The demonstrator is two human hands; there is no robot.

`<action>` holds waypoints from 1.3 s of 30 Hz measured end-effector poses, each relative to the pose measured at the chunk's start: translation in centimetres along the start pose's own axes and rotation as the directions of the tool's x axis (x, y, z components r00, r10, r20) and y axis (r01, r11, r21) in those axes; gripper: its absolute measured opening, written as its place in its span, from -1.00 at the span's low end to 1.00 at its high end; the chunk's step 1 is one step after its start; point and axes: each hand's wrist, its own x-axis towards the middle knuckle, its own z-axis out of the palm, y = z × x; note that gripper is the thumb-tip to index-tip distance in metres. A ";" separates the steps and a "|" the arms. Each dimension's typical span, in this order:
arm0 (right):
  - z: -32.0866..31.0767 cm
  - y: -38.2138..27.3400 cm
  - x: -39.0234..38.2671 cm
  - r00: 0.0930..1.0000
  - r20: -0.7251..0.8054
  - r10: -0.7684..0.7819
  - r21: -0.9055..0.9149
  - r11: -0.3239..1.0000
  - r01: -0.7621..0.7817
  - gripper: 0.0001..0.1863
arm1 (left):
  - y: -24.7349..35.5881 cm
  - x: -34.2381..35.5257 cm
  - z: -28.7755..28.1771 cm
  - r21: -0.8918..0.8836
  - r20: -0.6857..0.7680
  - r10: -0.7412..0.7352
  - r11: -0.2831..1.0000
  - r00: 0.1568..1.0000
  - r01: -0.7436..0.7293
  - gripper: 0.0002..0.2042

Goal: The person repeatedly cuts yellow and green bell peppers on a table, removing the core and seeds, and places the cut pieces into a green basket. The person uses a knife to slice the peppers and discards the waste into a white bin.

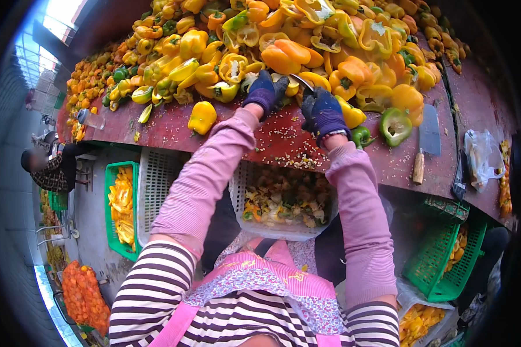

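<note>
My left hand (265, 95), in a dark blue glove, is closed at the near edge of the pepper heap. A yellow bell pepper (293, 88) shows beside its fingertips, mostly hidden by the glove. In my right hand (325, 115), also gloved, is a small knife (302, 82) whose curved metal blade points up and left toward that pepper. The handle is hidden in my grip. Yellow and orange bell peppers (286, 55), some whole and some cut open, are piled just beyond both hands. One whole yellow pepper (202, 118) lies apart, left of my left forearm.
Seeds litter the red table (231, 139). A cleaver (428, 130) and a plastic bag (481, 156) lie at right. Below the edge, a white crate (324, 228) holds pepper scraps. Green crates (111, 214) of pepper pieces flank me. Another person (55, 168) sits far left.
</note>
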 end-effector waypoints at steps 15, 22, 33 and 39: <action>0.1 -2.9 -0.5 0.854 0.510 0.103 0.858 0.019 -0.514 -0.63 | 0.6 -7.1 -3.7 -0.805 0.161 0.411 0.581 0.897 -0.122 -0.37; -1.2 -6.9 -3.6 0.881 0.465 0.086 0.747 0.495 -0.443 -0.62 | 0.8 -6.5 -2.9 -0.975 0.046 0.379 0.218 0.924 -0.041 -0.56; 0.7 -5.1 -2.9 0.955 -0.232 -0.184 0.021 0.981 0.194 -0.80 | 2.3 -8.9 0.3 -0.350 -0.390 0.618 0.586 0.682 -0.731 -0.55; -0.7 -7.0 -5.3 0.640 0.759 -0.118 0.557 0.626 -0.545 -0.73 | 1.1 -8.1 -2.0 -0.892 0.017 0.351 0.429 0.936 -0.145 -0.50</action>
